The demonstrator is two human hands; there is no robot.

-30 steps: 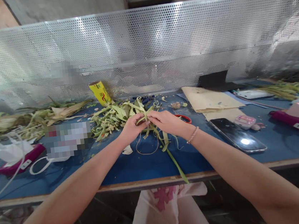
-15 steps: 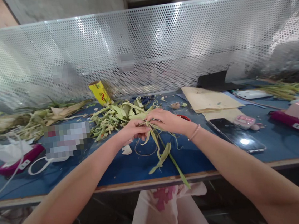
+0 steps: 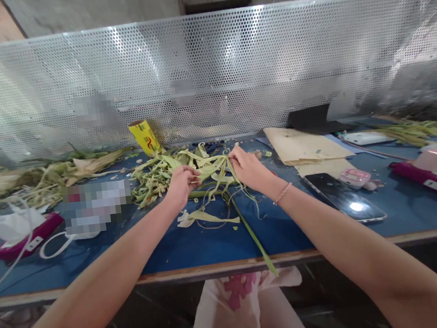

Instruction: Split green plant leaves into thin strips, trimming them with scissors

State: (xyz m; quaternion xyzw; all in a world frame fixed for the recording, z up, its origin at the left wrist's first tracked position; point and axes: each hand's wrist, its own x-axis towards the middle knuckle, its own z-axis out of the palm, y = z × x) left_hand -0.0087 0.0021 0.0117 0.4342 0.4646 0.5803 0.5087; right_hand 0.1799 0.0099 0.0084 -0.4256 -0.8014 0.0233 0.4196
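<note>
While the right hand [image 3: 248, 168] pinches the pale green leaf strips [image 3: 213, 169] above the blue worktop [image 3: 208, 249], the left hand [image 3: 183, 184] appears to grip their left end, beside the leaf pile [image 3: 151, 179].

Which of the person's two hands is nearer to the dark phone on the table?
Right. The right hand is left of the phone; the left hand is farther left, near the leaf pile.

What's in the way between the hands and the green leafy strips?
Nothing that I can see. The right hand pinches the leafy strips directly, and the left hand is right beside them. The yellow tube stands farther back, out of the way.
</note>
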